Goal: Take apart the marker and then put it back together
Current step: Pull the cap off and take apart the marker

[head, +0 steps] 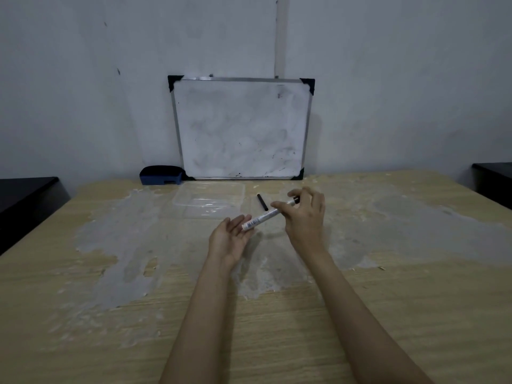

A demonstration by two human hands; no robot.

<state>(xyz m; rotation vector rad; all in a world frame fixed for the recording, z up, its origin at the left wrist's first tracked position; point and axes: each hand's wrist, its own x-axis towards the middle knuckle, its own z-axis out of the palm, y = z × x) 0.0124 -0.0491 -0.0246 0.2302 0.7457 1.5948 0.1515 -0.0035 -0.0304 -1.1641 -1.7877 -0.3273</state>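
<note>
Fingertips (279, 205) of our right hand (304, 217) pinch the marker body (267, 216) near its far, dark-tipped end, holding it in the air above the worn wooden table (388, 314), while our left hand (230, 235) lies palm-up and spread beneath, its fingers loosely touching the white barrel's near end without closing around it. We count one marker body, angled from lower left to upper right between the two hands, and one black cap (262, 202), which lies alone on the table just beyond the barrel, apart from both hands. To the left of the cap we see one clear plastic container (210, 202), shallow and rectangular, resting on the tabletop. Behind it one smudged whiteboard (241, 128) with a metal frame and black corners leans against the grey wall (83, 92), and one dark blue eraser (161, 175) sits at its lower left corner. Pale grey patches mark the table where the surface has peeled. Two dark pieces of furniture flank the table, one at the left edge (25, 195), one at the right (493, 184). Nothing lies between our hands and the cap.
</note>
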